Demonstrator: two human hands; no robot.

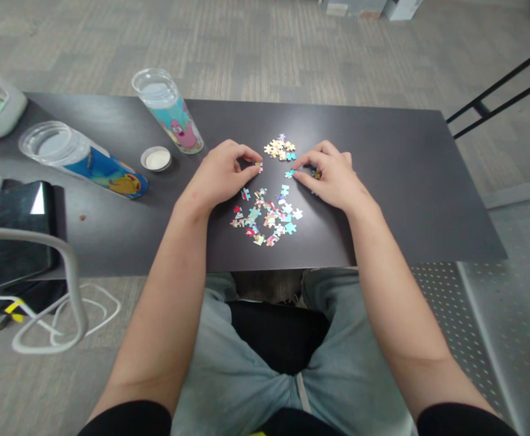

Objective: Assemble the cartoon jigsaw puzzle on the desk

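My left hand [226,174] pinches a small puzzle piece [258,166] between thumb and fingertips, just above the dark table [405,181]. Opposite it, my right hand [331,175] has its thumb and index finger closed on a blue puzzle piece [289,174]. Partly hidden under the right palm are more pieces. Between and beyond the hands lies a small pile of mostly yellow puzzle pieces [279,148]. Nearer to my body, a loose spread of puzzle pieces [271,217] in pink, red, white and light blue lies on the tabletop.
To the left stand a clear-topped tube with a pink cartoon figure [180,124] and a blue tube [103,169]. A round white lid [156,159] lies between them. Farther left are a black device [22,230] and a pale cable [71,290]. The table's front edge borders my lap.
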